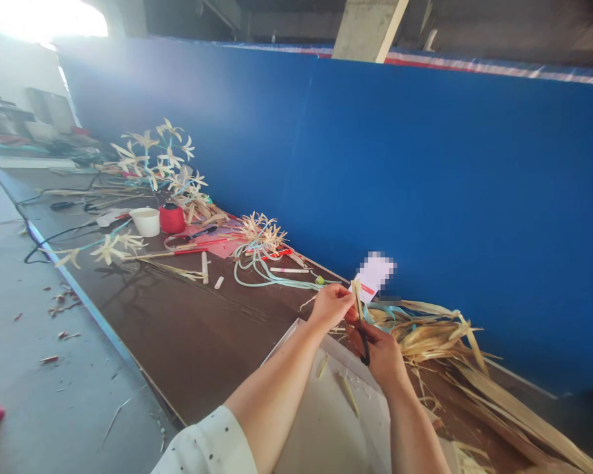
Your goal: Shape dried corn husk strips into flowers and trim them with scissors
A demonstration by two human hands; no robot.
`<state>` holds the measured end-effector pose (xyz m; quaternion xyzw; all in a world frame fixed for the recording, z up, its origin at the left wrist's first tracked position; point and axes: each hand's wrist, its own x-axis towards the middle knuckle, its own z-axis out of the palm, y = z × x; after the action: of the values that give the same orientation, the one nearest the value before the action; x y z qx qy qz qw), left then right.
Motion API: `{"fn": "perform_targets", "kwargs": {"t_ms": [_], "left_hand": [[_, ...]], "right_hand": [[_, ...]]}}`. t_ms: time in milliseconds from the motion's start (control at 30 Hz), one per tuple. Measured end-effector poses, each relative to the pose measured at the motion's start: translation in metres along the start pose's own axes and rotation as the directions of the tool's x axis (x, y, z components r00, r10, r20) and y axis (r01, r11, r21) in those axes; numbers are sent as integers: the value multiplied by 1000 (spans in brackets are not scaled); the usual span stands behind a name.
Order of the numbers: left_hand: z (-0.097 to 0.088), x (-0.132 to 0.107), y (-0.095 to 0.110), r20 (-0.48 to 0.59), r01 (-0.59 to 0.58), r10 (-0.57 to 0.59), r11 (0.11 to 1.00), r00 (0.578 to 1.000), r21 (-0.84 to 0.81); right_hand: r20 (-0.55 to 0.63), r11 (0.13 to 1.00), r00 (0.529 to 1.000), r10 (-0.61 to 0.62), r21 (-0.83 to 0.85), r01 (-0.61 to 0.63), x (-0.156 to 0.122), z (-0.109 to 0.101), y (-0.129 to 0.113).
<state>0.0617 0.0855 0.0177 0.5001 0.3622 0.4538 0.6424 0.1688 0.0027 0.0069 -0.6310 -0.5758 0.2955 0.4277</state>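
Note:
My left hand [332,304] pinches a short pale strip of dried husk [356,288] between thumb and fingertips. Close beside it, my right hand [383,355] is wrapped round dark-handled scissors [364,345], whose blades point up along the strip; whether they touch it I cannot tell. Both hands are over the far edge of a shallow white box [316,421] with a few husk scraps inside. Just behind the hands stands a white card [370,276], partly blurred out. To the right lies a bundle of dried husks [425,339].
Husk flowers on blue stems [170,158] stand at the back left. A white cup [145,222], a red thread spool [172,218] and coiled light-blue cord [257,280] lie along the brown table [178,349]. A blue partition [400,178] borders its far side. Scraps litter the floor [54,368].

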Motion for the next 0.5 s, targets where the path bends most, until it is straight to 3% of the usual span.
{"fn": "perform_targets", "kwargs": {"t_ms": [233,500], "left_hand": [[0,3,-3,-12,-14,14,1000,1000,0],[0,0,-2,15,-22,22,999,1000,34]], "right_hand": [[14,999,999,-31,35,31,1,-1,5],[-2,999,1000,13,51,-13,-1,1,2]]}}
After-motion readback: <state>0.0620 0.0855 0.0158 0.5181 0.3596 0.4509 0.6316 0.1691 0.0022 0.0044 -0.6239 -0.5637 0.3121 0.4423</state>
